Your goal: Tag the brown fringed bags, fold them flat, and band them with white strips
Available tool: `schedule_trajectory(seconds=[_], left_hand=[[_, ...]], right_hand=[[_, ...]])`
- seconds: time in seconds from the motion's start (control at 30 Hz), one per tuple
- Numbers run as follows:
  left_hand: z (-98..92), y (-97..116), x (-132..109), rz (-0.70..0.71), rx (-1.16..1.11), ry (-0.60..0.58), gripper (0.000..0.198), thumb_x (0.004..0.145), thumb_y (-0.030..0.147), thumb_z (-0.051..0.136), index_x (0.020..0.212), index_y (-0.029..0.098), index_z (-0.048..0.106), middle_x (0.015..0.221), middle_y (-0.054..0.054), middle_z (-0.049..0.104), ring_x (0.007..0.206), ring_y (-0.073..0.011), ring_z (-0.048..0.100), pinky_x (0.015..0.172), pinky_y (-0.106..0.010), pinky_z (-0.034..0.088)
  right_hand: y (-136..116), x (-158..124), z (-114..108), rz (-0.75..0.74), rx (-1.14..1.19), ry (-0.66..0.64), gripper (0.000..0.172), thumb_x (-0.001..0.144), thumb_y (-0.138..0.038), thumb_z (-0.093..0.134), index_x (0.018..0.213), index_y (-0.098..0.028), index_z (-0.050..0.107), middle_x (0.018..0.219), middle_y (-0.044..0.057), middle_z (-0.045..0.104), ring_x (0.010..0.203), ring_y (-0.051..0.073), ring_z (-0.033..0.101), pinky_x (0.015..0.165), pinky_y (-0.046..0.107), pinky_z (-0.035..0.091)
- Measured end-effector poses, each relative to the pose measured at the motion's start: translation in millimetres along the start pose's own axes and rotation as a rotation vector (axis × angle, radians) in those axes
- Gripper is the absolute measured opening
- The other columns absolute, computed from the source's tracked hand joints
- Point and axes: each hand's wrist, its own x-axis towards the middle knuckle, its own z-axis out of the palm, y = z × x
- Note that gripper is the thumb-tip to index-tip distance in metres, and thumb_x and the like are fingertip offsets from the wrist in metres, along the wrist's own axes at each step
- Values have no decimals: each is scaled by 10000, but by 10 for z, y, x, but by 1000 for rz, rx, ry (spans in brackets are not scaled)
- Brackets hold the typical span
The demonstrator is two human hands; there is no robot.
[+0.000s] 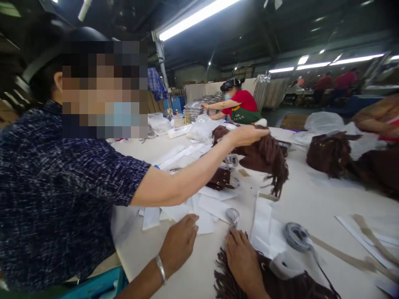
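Lying on the counter (311, 199), the brown fringed bag (280, 286) runs lengthwise toward lower right, fringe (222, 277) leftward, near edge cut off. The right hand (245, 259) hides part; the left hand (179, 241) half-curls nearby. Cannot tell whether either's fingers are clamped.

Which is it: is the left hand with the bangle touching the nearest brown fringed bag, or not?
Apart: the head view shows white tabletop between the left hand and the brown fringed bag.
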Motion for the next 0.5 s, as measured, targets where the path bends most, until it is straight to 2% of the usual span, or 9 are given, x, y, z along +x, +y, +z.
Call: schedule_trajectory(seconds=[0.2, 0.3, 0.4, 0.5], left_hand=[[-55, -187, 592, 66, 56, 9, 345, 969, 240, 344, 1216, 188, 580, 1235, -52, 632, 1123, -162, 591, 1017, -300, 456], [-133, -438, 995, 9, 167, 5, 340, 968, 225, 340, 1184, 207, 602, 1200, -42, 649, 1083, -157, 605, 980, -282, 460], [-223, -747, 1418, -94, 268, -2, 322, 950, 202, 360, 1117, 184, 635, 1122, -73, 677, 1009, -194, 632, 913, -319, 482], [-185, -891, 1741, -99, 273, -6, 310, 945, 204, 367, 1068, 163, 648, 1040, -93, 690, 955, -211, 640, 877, -337, 484]], right_hand=[[80, -25, 149, -10, 36, 68, 228, 862, -123, 495, 959, -183, 692, 1170, 87, 637, 1090, 271, 528, 1001, 418, 372], [137, -22, 244, -52, 45, 128, 213, 832, -140, 517, 938, -188, 695, 1141, 81, 653, 1064, 272, 535, 986, 411, 374], [198, -9, 309, -104, 38, 174, 201, 814, -150, 529, 923, -197, 690, 1111, 77, 663, 1041, 265, 541, 975, 394, 372], [247, 0, 339, -134, 40, 184, 177, 804, -159, 547, 911, -211, 678, 1099, 66, 665, 1026, 254, 546, 977, 369, 369]])
